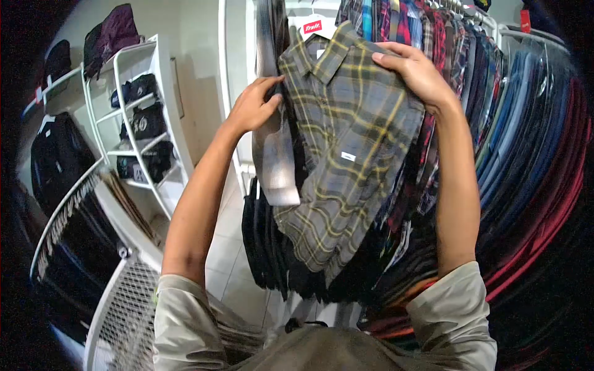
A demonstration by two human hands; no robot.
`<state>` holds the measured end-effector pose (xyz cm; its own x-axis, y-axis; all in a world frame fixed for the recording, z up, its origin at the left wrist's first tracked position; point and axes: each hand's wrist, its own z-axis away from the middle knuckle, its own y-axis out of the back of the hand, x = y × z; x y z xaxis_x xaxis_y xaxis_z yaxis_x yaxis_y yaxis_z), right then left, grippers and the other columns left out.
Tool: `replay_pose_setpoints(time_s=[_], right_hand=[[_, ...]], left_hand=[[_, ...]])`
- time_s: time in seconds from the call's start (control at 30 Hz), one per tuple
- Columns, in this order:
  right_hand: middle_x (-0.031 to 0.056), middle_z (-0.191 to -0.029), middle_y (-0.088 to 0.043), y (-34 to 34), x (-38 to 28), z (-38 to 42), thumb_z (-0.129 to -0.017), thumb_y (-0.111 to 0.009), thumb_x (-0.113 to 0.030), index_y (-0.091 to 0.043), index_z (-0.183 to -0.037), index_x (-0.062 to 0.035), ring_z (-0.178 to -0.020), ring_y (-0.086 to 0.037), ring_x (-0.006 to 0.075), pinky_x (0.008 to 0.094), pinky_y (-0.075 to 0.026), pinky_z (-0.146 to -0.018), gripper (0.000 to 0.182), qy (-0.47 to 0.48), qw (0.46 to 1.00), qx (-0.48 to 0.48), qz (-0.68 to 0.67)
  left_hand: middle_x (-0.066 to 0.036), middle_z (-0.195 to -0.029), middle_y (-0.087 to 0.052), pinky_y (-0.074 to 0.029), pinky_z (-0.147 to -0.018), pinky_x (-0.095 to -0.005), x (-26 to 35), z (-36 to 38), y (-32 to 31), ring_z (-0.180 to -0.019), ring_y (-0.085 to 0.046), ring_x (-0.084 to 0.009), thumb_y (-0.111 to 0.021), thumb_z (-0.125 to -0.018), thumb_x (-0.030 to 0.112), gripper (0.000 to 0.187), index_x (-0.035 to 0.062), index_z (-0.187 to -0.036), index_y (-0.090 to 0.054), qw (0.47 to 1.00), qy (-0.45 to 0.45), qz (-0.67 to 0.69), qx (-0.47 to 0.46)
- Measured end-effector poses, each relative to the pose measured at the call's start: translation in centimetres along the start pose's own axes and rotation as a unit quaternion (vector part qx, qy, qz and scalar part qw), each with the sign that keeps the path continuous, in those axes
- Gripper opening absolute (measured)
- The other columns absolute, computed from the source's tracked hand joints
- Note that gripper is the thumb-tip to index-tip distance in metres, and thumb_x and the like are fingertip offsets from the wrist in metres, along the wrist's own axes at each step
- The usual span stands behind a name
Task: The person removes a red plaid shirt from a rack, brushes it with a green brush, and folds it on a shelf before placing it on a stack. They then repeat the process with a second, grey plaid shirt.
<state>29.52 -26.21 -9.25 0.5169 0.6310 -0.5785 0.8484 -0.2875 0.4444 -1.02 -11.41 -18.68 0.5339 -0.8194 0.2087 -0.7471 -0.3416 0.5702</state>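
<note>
A grey plaid shirt with yellow lines hangs on a hanger on the rack, its collar up and a small white label on its front. My right hand is closed on the shoulder at the right, thumb in front and fingers over the top. At the opposite shoulder my left hand has its fingers bent against the shirt's edge; part of its grip is hidden. Beside that hand hangs a faded dark-and-white shirt. Above the collar shows a red-and-white tag.
Plaid shirts crowd the rail behind, with more garments curving along the right. Dark trousers hang below. At left stand white shelves with caps, a backpack, and a white mesh panel.
</note>
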Motion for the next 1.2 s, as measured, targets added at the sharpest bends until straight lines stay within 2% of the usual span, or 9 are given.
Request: replay_pose_setpoints(time_s=[0.17, 0.53, 0.6, 0.7, 0.73, 0.8, 0.87, 1.03, 1.2], right_hand=[[0.0020, -0.114, -0.070, 3.9, -3.0, 9.4, -0.096, -0.066, -0.024, -0.063, -0.131, -0.0022, -0.100, -0.065, 0.0092, 0.0240, -0.050, -0.088, 0.041, -0.032, 0.996, -0.055, -0.064], [0.0094, -0.118, -0.070, 11.0, -7.9, 17.5, -0.093, -0.064, -0.013, -0.056, -0.135, 0.0053, -0.100, -0.068, 0.0131, 0.0252, -0.052, -0.091, 0.046, -0.048, 0.949, -0.210, -0.228], [0.0073, -0.118, -0.070, 11.0, -8.2, 17.1, -0.092, -0.068, -0.016, -0.058, -0.133, 0.0032, -0.103, -0.067, 0.0125, 0.0259, -0.052, -0.093, 0.046, -0.034, 0.943, -0.254, -0.212], [0.0070, -0.118, -0.069, 10.1, -8.8, 17.5, -0.093, -0.067, -0.015, -0.059, -0.133, 0.0033, -0.105, -0.065, 0.0132, 0.0272, -0.051, -0.096, 0.044, -0.030, 0.937, -0.303, -0.169], [0.0069, -0.118, -0.069, 9.6, -9.0, 17.8, -0.093, -0.067, -0.015, -0.059, -0.132, 0.0036, -0.105, -0.065, 0.0132, 0.0272, -0.050, -0.096, 0.044, -0.032, 0.936, -0.310, -0.161], [0.0069, -0.117, -0.069, 9.2, -9.5, 18.5, -0.093, -0.066, -0.015, -0.059, -0.132, 0.0032, -0.104, -0.065, 0.0131, 0.0270, -0.050, -0.094, 0.044, -0.027, 0.938, -0.313, -0.147], [0.0075, -0.120, -0.068, 9.7, -10.8, 19.5, -0.092, -0.066, -0.013, -0.060, -0.132, 0.0034, -0.105, -0.064, 0.0139, 0.0271, -0.049, -0.095, 0.044, -0.042, 0.948, -0.282, -0.141], [0.0043, -0.116, -0.068, 10.9, -12.3, 21.7, -0.098, -0.064, -0.021, -0.062, -0.132, -0.0023, -0.102, -0.063, 0.0120, 0.0265, -0.051, -0.090, 0.039, 0.076, 0.996, -0.043, 0.006], [0.0017, -0.086, -0.072, 10.9, -8.9, 17.2, -0.098, -0.066, -0.029, -0.067, -0.130, -0.0088, -0.076, -0.060, 0.0060, 0.0226, -0.049, -0.072, 0.038, 0.121, 0.969, 0.166, 0.137]], left_hand=[[-0.028, -0.142, -0.050, -0.038, -0.112, -0.0456, 4.9, 6.7, 0.1, -0.131, -0.050, -0.0406, -0.060, -0.092, 0.037, 0.072, 0.0050, -0.152, -0.037, 0.997, 0.025, -0.015, 0.069], [-0.026, -0.146, -0.048, -0.037, -0.112, -0.0464, 18.8, 15.0, 5.1, -0.137, -0.045, -0.0385, -0.067, -0.087, 0.061, 0.087, 0.0031, -0.148, -0.044, 0.995, 0.077, -0.042, 0.042], [-0.022, -0.113, -0.067, -0.050, -0.093, -0.0418, 19.4, 15.3, 6.0, -0.106, -0.065, -0.0341, -0.066, -0.092, 0.052, 0.062, -0.0020, -0.121, -0.064, 0.993, 0.071, -0.057, 0.071], [-0.017, -0.087, -0.069, -0.050, -0.074, -0.0380, 21.5, 17.6, 8.3, -0.080, -0.065, -0.0254, -0.073, -0.090, 0.045, 0.047, -0.0013, -0.094, -0.066, 0.992, 0.120, 0.037, 0.025], [-0.015, -0.110, -0.070, -0.050, -0.091, -0.0364, 22.0, 18.7, 9.2, -0.105, -0.065, -0.0213, -0.071, -0.093, 0.040, 0.044, 0.0016, -0.113, -0.065, 0.986, 0.163, 0.006, -0.044], [-0.018, -0.128, -0.064, -0.046, -0.102, -0.0407, 22.3, 21.0, 9.1, -0.119, -0.060, -0.0265, -0.071, -0.092, 0.044, 0.059, 0.0026, -0.131, -0.057, 0.989, 0.146, 0.031, -0.025], [-0.024, -0.141, -0.055, -0.044, -0.108, -0.0446, 22.4, 22.1, 8.8, -0.130, -0.055, -0.0358, -0.072, -0.086, 0.056, 0.083, 0.0004, -0.143, -0.049, 0.979, 0.177, 0.090, -0.050], [-0.026, -0.145, -0.051, -0.040, -0.111, -0.0447, 21.9, 22.1, 7.3, -0.134, -0.050, -0.0384, -0.065, -0.091, 0.057, 0.083, 0.0006, -0.148, -0.043, 0.985, 0.148, 0.092, 0.001], [-0.025, -0.145, -0.051, -0.043, -0.109, -0.0464, 22.0, 17.7, 6.2, -0.136, -0.049, -0.0374, -0.063, -0.095, 0.051, 0.076, 0.0068, -0.152, -0.041, 0.988, 0.138, 0.067, -0.005]])
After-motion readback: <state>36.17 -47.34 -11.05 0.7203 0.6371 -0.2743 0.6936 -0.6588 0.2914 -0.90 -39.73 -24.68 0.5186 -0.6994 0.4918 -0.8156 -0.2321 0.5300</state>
